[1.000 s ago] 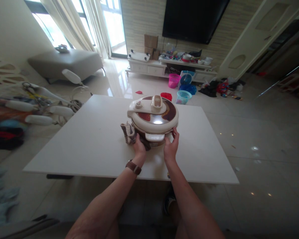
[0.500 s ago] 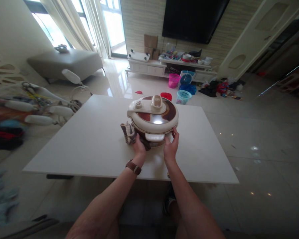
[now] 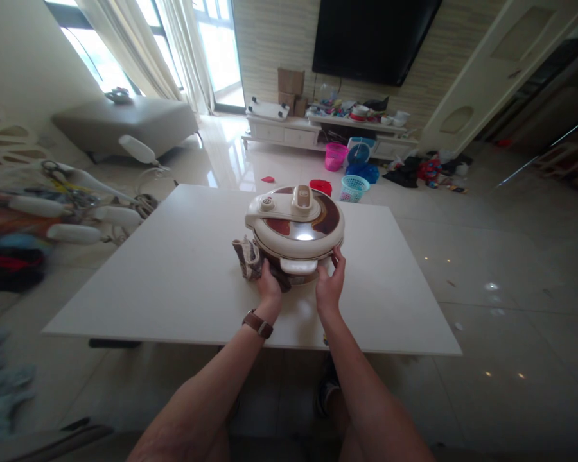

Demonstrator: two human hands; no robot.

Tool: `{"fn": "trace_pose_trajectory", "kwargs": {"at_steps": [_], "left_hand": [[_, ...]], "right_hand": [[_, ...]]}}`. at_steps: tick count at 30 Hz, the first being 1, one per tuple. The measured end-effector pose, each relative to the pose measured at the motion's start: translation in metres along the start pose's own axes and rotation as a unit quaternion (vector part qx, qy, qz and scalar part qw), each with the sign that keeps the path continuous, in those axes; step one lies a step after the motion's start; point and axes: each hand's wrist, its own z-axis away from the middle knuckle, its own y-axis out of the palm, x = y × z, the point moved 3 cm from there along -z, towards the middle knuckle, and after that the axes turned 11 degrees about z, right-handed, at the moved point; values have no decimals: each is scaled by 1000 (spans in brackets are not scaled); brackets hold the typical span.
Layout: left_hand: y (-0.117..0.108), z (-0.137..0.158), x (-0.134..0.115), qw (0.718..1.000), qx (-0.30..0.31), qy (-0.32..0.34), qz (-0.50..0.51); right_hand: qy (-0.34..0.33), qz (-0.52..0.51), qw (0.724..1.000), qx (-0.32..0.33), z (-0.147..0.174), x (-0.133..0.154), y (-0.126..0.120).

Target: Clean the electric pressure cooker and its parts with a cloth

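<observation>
A cream and brown electric pressure cooker [image 3: 296, 221] stands on the white table [image 3: 173, 269], its lid on. My left hand [image 3: 270, 282] is closed on a patterned brown-grey cloth [image 3: 247, 258], holding it against the cooker's lower left front. The cloth partly hides the fingers. On the other side of the cooker's front handle, my right hand [image 3: 331, 282] grips the lower right side, with fingers curled just under the lid's rim. The cooker's body is mostly hidden below the lid and behind my hands.
Beyond the table, pink [image 3: 336, 156] and light-blue [image 3: 354, 187] baskets stand on the floor. A cluttered low cabinet [image 3: 289, 133] lines the far wall under a television [image 3: 373, 38]. A white lamp with several arms [image 3: 137, 149] is at the left, near a grey bench [image 3: 125, 125].
The view has shifted very slightly. Both hands, the cloth and the cooker keep the same places.
</observation>
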Motion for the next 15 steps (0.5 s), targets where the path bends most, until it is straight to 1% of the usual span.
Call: {"fn": "trace_pose_trajectory", "kwargs": {"at_steps": [5, 15], "left_hand": [[1, 1, 0, 1000, -2, -7, 5], [-1, -2, 2, 1000, 11, 8, 8]], "right_hand": [[-1, 6, 1000, -4, 0, 0, 0], [-1, 7, 1000, -3, 0, -1, 0]]}}
